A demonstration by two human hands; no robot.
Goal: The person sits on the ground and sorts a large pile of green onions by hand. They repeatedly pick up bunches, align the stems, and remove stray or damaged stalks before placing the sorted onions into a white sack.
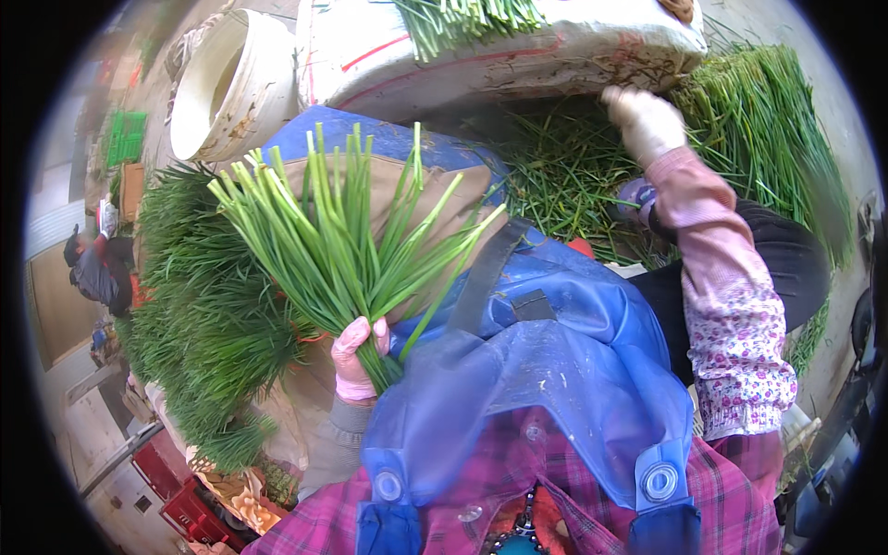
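Observation:
My left hand [355, 355], in a thin pinkish glove, grips a fanned bunch of green leafy stalks [347, 270], likely garlic chives. Their pale cut ends point up and away from me, above a brown cloth [444, 182] on my lap. Over the floor at the right, my right hand [645, 126] wears a pale glove and is blurred. Whether its fingers hold anything cannot be made out. It is near a white woven sack [485, 66], loose green leaves [562, 163] and a tall stack of the same stalks [770, 125]. A blue waterproof apron [548, 368] covers my front.
Another heap of green stalks [208, 298] lies on my left. Beyond it, a person [104, 267] sits near a green crate [126, 137]. A dirty white bucket [232, 87] leans beside the sack, which carries more stalks [472, 24]. Red boxes [198, 517] are at lower left.

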